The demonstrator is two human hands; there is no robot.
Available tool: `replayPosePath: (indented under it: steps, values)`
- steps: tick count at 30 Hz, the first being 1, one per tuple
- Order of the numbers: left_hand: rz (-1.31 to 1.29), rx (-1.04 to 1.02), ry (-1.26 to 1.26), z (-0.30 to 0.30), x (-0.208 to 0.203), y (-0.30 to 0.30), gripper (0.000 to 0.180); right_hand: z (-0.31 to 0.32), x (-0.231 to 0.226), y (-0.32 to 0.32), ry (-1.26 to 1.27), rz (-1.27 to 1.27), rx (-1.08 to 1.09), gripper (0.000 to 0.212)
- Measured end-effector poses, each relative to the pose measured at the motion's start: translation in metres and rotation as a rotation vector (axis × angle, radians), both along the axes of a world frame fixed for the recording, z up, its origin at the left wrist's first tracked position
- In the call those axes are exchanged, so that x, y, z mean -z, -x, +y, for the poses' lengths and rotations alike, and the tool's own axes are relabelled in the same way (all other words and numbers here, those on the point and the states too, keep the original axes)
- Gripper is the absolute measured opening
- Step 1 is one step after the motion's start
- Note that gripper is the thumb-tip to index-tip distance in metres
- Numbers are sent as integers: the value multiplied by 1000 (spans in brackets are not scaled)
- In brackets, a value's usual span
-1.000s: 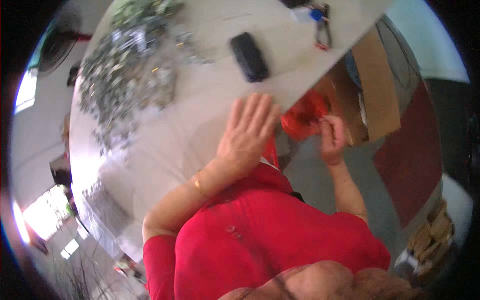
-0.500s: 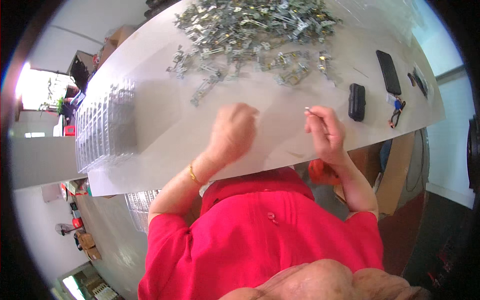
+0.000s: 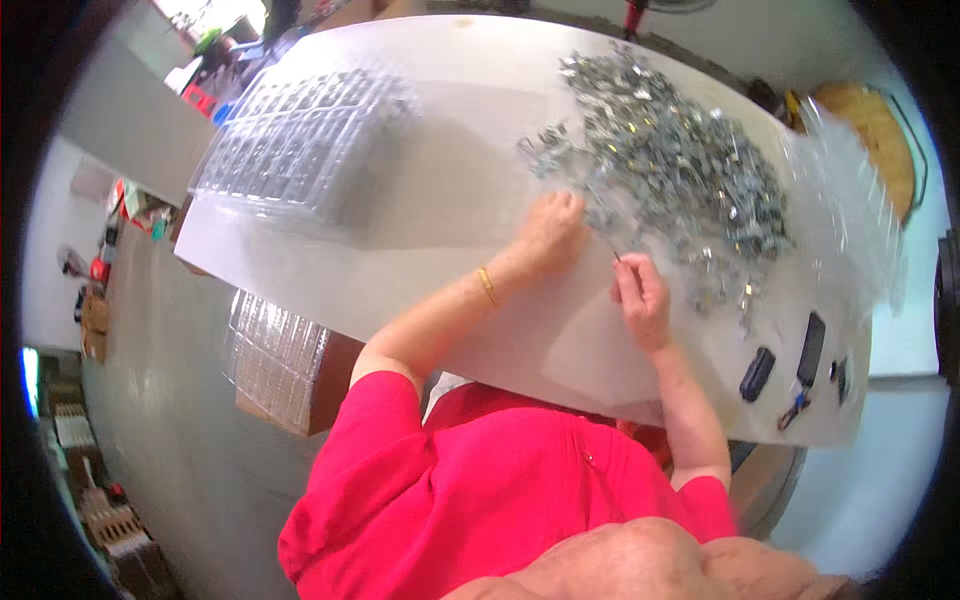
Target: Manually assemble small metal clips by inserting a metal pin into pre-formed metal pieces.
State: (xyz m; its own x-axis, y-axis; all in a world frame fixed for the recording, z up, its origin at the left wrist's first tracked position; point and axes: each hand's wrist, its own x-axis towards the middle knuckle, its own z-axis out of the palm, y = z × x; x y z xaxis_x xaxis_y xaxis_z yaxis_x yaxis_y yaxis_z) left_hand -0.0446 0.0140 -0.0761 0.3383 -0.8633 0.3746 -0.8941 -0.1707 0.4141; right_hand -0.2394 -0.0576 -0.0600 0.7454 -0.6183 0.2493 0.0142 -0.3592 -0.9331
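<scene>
A large heap of small metal hardware pieces [image 3: 680, 150], silvery with some brass-coloured parts, spreads over the white table [image 3: 450, 290]. My left hand [image 3: 553, 232], with a yellow bracelet on its wrist, is at the heap's near left edge. Its fingers are curled down toward the loose pieces; what they hold, if anything, is hidden. To its right and nearer me, my right hand [image 3: 643, 300] is closed in a pinch. A thin dark tip of a slender tool [image 3: 617, 257] pokes out past the thumb and forefinger; the rest of it is covered.
Clear plastic compartment trays [image 3: 290, 140] are stacked at the table's left, with parts in them. Clear plastic [image 3: 845, 200] lies at the right. A black case [image 3: 757, 375], a black phone [image 3: 811, 345] and a corded item [image 3: 794, 410] rest near the right corner. A tray-topped box [image 3: 285, 365] stands below.
The view has turned left, so the trays and heap sit differently. My left hand has reached forward to the heap's edge. My right hand keeps its pinch.
</scene>
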Motion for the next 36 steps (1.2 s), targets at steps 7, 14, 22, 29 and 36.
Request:
replayPosePath:
  steps: [7, 14, 22, 29, 36]
  values:
    - [-43, 64, 206, 6, 18, -4, 13, 12, 7, -13, -141, 9, 56, 8]
    - [738, 23, 347, 10, 19, -20, 19, 24, 5, -56, -65, -116, 112, 8]
    - [1639, 227, 282, 18, -15, -30, 21, 21, -7, -71, -191, -150, 98, 8]
    - [1555, 244, 167, 10, -20, -11, 23, 9, -9, -63, -143, -191, 204, 9]
    - [1478, 259, 117, 8, -17, -12, 24, 7, -9, -59, -124, -134, 264, 10]
